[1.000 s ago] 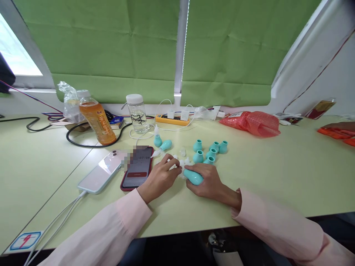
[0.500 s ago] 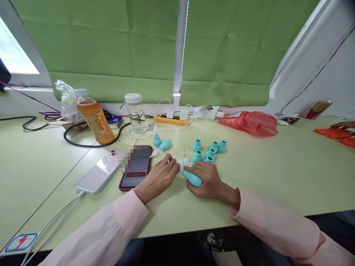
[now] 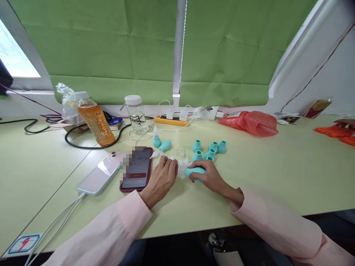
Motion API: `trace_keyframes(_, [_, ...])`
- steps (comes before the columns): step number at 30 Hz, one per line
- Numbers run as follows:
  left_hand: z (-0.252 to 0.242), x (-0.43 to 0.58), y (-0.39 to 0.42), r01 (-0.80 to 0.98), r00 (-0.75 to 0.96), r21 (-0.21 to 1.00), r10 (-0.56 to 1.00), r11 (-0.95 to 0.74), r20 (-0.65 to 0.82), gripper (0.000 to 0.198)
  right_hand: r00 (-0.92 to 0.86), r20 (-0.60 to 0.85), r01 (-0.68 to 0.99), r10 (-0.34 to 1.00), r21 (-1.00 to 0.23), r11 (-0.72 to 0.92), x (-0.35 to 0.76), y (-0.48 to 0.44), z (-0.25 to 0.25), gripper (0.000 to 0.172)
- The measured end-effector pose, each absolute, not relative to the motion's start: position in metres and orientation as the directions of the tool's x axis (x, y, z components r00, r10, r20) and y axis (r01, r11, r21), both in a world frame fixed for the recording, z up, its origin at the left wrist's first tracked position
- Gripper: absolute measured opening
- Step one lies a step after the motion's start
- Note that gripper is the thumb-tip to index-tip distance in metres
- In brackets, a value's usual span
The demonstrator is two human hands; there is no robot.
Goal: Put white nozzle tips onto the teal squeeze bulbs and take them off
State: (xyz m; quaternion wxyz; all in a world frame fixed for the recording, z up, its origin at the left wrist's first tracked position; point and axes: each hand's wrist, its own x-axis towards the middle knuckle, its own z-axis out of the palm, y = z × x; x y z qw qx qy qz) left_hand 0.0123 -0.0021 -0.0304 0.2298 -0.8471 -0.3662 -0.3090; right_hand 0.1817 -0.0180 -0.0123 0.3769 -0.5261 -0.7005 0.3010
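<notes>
My right hand (image 3: 208, 173) is wrapped round a teal squeeze bulb (image 3: 195, 171), held on its side just above the table. My left hand (image 3: 162, 179) is closed, fingertips bent down beside small clear plastic tips (image 3: 181, 170); whatever it pinches is hidden. Beyond the right hand stand several loose teal bulbs (image 3: 197, 155) with their open necks up. Farther left, one bulb with a clear tip (image 3: 156, 141) stands upright. Another tipped bulb (image 3: 165, 145) lies on its side by the dark phone.
A red-cased phone (image 3: 135, 175) and a pale phone (image 3: 98, 173) with cables lie left of my hands. Behind are an orange drink bottle (image 3: 97, 123), a clear water bottle (image 3: 135, 116), an orange power strip (image 3: 172, 120) and red bubble wrap (image 3: 249, 122). Another person's hand (image 3: 345, 123) touches orange material far right.
My right hand has turned the bulb more level and shifted its grip, fingers now round its top and side. My left hand has moved slightly, staying closed near the clear tips.
</notes>
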Motion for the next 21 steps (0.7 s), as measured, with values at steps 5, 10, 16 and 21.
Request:
trace_keyframes(5, [-0.030,0.007,0.007,0.857,0.441,-0.100,0.622,-0.505,0.647,0.015,-0.164,0.220,0.468,0.962,-0.841,0.272,0.182,-0.018,-0.015,0.004])
trace_keyframes(10, [-0.034,0.003,0.013,0.875,0.448,-0.072,0.744,-0.479,0.496,0.017,-0.163,0.335,0.470,0.928,-0.801,0.371,0.184,-0.019,-0.016,0.021])
trace_keyframes(16, [-0.028,0.004,0.008,0.805,0.398,0.189,0.749,-0.562,0.530,0.020,-0.298,0.363,0.399,0.883,-0.793,0.461,0.183,-0.021,-0.016,0.027])
trace_keyframes(21, [-0.030,0.007,0.008,0.775,0.384,0.288,0.780,-0.563,0.494,0.017,-0.278,0.370,0.407,0.886,-0.790,0.458,0.183,-0.022,-0.017,0.027])
